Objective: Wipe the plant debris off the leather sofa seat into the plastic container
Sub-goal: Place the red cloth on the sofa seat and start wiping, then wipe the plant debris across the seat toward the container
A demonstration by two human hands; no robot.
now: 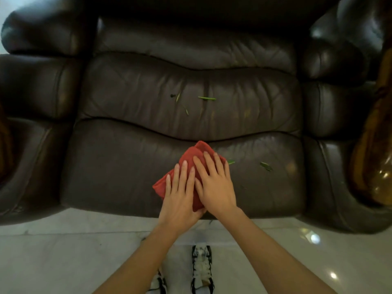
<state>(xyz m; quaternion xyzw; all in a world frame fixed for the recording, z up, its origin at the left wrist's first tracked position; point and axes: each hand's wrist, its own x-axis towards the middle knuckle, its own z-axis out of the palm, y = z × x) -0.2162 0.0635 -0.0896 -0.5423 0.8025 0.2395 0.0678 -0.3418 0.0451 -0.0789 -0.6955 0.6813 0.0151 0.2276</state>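
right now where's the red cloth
In the head view, the cloth lies on the front centre of the sofa seat, pressed flat under both hands.

- Padded armrests (pixel 36 85) wall in the seat (pixel 127 170) at frame left and right.
- Lower centre, both hands on a red cloth (pixel 191 160) block passage.
- Elsewhere the seat lies open, apart from scattered green leaf bits (pixel 206 98).

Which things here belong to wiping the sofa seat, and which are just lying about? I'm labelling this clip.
Part of the job:
red cloth
left hand and right hand, both flat on the cloth
green plant debris
leather sofa seat

Just there:
golden-brown cushion
shoes
tiled floor

No plastic container is in view.
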